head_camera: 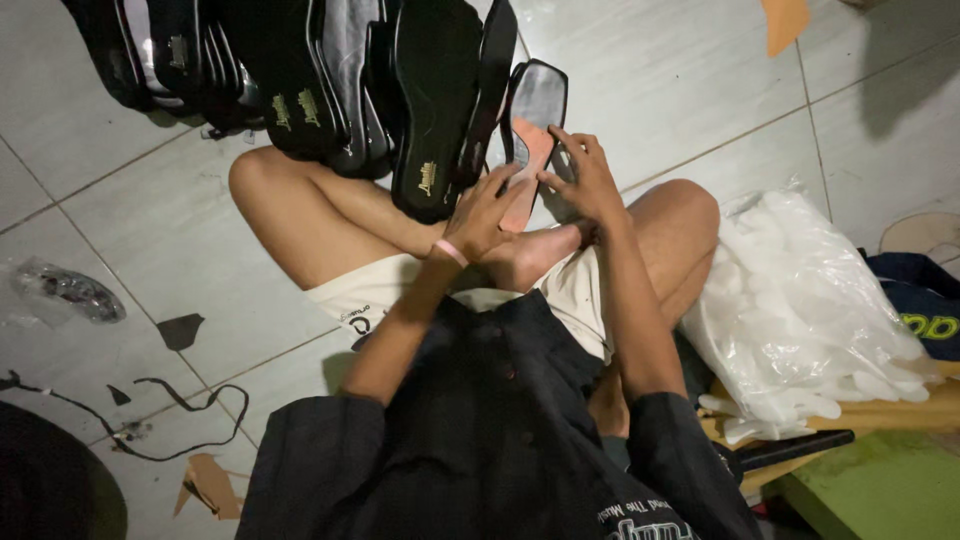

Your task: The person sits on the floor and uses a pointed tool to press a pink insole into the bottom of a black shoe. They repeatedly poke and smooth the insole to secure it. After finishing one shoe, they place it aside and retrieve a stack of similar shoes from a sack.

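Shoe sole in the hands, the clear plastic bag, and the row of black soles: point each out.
shoe sole [527, 140], head view, on its orange inner face.
clear plastic bag [800, 300], head view, on its bulging middle.
row of black soles [340, 80], head view, on a middle sole.

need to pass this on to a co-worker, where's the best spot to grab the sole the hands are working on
Probably by the two long edges of the sole, near its narrower orange heel end, coming from the right side. The left hand and right hand already sit there, and the row of black soles crowds its left.
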Motion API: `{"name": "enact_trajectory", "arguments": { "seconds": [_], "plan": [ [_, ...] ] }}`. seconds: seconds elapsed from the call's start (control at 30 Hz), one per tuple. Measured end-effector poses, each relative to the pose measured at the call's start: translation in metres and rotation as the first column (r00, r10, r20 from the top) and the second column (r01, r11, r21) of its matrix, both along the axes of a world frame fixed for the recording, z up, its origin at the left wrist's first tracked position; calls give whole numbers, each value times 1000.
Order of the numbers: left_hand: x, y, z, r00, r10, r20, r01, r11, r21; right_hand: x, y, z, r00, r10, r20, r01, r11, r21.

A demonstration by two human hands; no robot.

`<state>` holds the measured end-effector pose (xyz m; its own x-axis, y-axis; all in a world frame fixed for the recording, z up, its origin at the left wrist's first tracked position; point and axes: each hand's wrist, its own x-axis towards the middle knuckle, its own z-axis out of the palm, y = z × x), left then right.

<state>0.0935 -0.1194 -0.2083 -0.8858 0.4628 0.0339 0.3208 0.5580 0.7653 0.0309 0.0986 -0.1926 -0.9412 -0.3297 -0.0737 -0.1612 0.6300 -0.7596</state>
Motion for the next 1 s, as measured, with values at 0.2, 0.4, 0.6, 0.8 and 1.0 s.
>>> {"name": "enact_trajectory", "arguments": {
  "seconds": [0.2,0.4,0.6,0.8,1.0],
  "plan": [
    [-17,0,3,986,-163,35,166,973,-161,0,4,1,999,-29,23,27,998,53],
    [-13,-2,8,989,-149,23,151,974,-171,6,4,0,998,-6,-60,16,986,163],
    [-12,4,13,986,-162,25,162,942,-293,3,1,5,999,-1,-45,9,983,183],
    [-12,7,7,984,-176,-11,161,920,-356,5,-1,11,1000,-4,-23,8,982,186],
    [-8,10,5,989,-148,-18,126,894,-429,-1,2,-2,973,-190,-129,190,982,-14]
  ]
}}
